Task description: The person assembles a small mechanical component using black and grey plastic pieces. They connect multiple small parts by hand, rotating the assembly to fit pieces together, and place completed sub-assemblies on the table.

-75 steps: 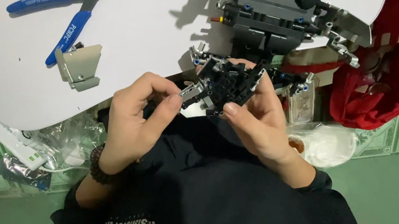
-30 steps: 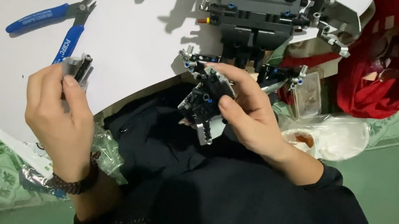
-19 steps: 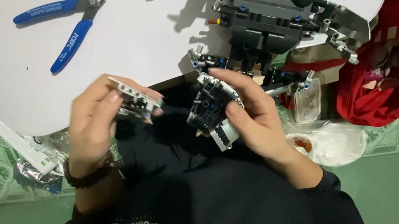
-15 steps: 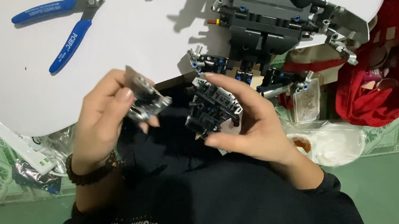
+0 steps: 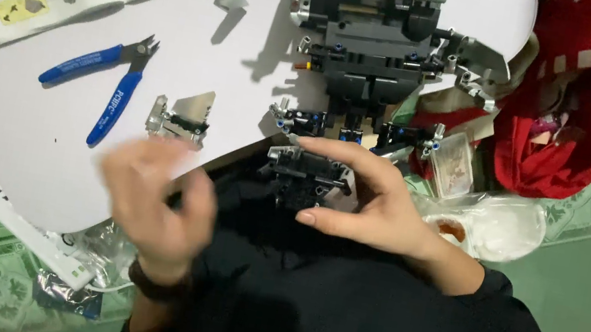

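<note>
**Small block assembly held one-handed, loose piece just beyond the free hand**

Head view: my right hand (image 5: 370,203) closes around a small black block assembly (image 5: 305,180), fingers over its top, thumb beneath. I judge the hold thin; a twist could drop it into my lap or knock the pins off the big grey-black model (image 5: 370,41) just beyond the knuckles. My left hand (image 5: 156,198) is blurred, fingers spread, and looks empty. A small grey piece (image 5: 178,119) lies on the white board (image 5: 32,144) just beyond its fingertips, with blue cutters (image 5: 111,85) farther out to the left.
</note>
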